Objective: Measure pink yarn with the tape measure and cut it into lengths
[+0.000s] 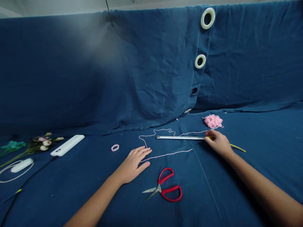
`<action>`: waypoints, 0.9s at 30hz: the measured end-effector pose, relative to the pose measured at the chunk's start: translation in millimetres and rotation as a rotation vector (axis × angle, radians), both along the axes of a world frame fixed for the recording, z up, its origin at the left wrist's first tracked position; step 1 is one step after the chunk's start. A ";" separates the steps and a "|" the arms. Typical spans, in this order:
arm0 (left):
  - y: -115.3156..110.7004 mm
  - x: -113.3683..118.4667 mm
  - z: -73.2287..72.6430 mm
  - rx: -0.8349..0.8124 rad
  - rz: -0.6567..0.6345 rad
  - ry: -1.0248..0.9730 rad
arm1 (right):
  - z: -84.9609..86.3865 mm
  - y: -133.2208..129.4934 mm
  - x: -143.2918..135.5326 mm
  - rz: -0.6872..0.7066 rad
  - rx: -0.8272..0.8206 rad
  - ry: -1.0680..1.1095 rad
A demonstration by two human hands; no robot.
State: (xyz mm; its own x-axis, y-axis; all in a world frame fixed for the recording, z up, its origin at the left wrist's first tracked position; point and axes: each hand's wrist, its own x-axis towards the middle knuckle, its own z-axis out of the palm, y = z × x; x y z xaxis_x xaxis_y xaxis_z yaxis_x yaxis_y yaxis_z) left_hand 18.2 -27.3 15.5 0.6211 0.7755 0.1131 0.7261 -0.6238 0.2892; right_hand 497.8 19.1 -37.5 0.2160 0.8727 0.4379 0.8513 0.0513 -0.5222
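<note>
Pinching the narrow white measuring tape [181, 137] at its right end, the right hand [219, 143] is nearer; the tape runs crosswise, beyond and right of the left hand [132, 165], spread over thin pale-pink yarn [170, 154] on blue cloth [82, 173].

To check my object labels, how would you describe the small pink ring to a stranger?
On the lower blue cloth, find the person's left hand. Between it and the white bar lies a small pink ring. Unlike the larger, pale grommets set in the upright cloth, it lies loose.
</note>
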 end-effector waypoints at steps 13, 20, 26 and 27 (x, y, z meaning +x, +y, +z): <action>7.2 -6.2 -8.2 0.130 0.128 -0.085 | -7.8 4.5 86.9 -0.181 -0.108 -0.334; 13.4 -13.2 -19.7 0.191 0.137 -0.086 | -2.8 4.2 77.7 -0.176 -0.213 -0.449; 14.8 -14.2 -17.3 0.257 0.209 -0.132 | -7.8 -1.3 82.8 -0.353 -0.176 -0.436; 14.1 -13.7 -15.2 0.256 0.231 -0.136 | -8.0 -2.5 83.1 -0.382 -0.159 -0.430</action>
State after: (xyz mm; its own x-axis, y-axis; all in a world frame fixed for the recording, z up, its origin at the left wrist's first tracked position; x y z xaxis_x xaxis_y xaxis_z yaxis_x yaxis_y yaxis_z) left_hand 4.6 -13.2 0.3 0.3993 0.8294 0.3908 0.8216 -0.5128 0.2489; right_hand 580.9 16.6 -45.5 0.3598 0.8303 0.4257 0.9309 -0.3505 -0.1030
